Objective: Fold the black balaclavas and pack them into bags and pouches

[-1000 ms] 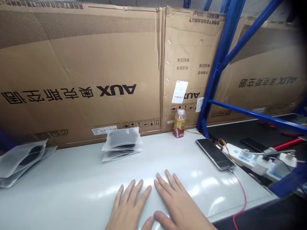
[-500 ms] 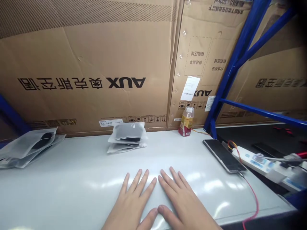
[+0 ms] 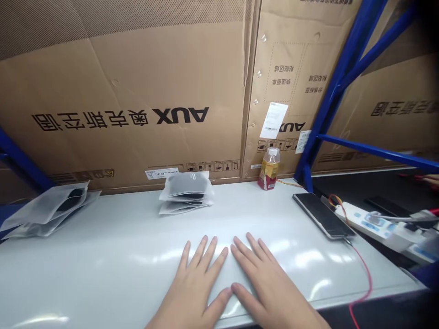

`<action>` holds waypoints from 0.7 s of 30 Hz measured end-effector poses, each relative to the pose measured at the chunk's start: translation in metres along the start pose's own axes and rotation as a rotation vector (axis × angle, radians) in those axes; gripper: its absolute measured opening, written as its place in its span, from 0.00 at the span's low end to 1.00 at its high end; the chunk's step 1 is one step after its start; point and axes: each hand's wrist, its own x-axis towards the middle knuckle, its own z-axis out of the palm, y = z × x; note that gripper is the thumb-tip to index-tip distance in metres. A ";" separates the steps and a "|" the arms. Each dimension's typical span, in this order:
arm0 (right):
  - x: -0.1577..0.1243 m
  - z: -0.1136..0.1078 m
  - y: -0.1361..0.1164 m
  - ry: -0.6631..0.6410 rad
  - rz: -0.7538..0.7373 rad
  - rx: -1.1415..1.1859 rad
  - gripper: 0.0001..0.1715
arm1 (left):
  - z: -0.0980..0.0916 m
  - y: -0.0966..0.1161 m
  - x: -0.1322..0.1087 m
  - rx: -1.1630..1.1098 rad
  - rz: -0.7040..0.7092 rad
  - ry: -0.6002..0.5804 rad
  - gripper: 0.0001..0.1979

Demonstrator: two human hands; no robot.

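My left hand (image 3: 195, 288) and my right hand (image 3: 267, 288) lie flat side by side on the white tabletop (image 3: 103, 260), fingers spread and holding nothing. Their thumbs nearly touch near the front of the table. Nearest to them, straight ahead, is a small stack of frosted plastic bags (image 3: 185, 194) with dark contents. A second pile of frosted bags (image 3: 48, 210) lies further off to the left. Neither hand touches any of these.
A black smartphone (image 3: 322, 215) lies at the table's right edge, with a red cable (image 3: 365, 274) hanging off it. A juice bottle (image 3: 269, 169) stands at the back. Large AUX cardboard boxes (image 3: 137, 91) and a blue metal rack (image 3: 332, 87) form the far side. A power strip (image 3: 366, 221) lies beyond the right edge.
The view has shifted slightly, so the table items sit a little higher and further right in the picture. Both hands stay flat on the table in the same spread pose.
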 end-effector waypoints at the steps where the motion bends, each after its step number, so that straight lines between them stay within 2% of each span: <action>1: -0.001 0.000 0.000 -0.001 0.002 0.004 0.40 | 0.000 0.001 -0.001 0.004 -0.003 -0.002 0.35; 4: -0.001 -0.002 -0.001 -0.012 0.013 0.021 0.40 | -0.006 -0.005 -0.001 0.030 0.056 -0.008 0.34; 6: -0.001 -0.003 -0.001 -0.027 0.026 0.037 0.40 | -0.017 -0.023 0.002 0.074 0.102 0.042 0.31; 8: -0.001 -0.004 -0.001 -0.041 0.041 0.055 0.41 | -0.033 -0.051 0.012 0.145 0.057 0.158 0.24; 10: -0.001 -0.006 -0.001 -0.050 0.053 0.074 0.41 | -0.049 -0.087 0.028 0.214 -0.065 0.261 0.20; 13: -0.003 -0.010 -0.002 -0.063 0.068 0.095 0.40 | -0.065 -0.140 0.052 0.287 -0.156 0.301 0.26; 15: -0.003 -0.012 -0.003 -0.067 0.076 0.104 0.40 | -0.067 -0.166 0.064 0.315 -0.163 0.284 0.29; 17: -0.003 -0.014 -0.003 -0.067 0.077 0.113 0.40 | -0.064 -0.183 0.070 0.334 -0.144 0.264 0.31; 21: -0.003 -0.015 -0.002 -0.056 0.063 0.129 0.40 | -0.064 -0.197 0.075 0.354 -0.065 0.292 0.28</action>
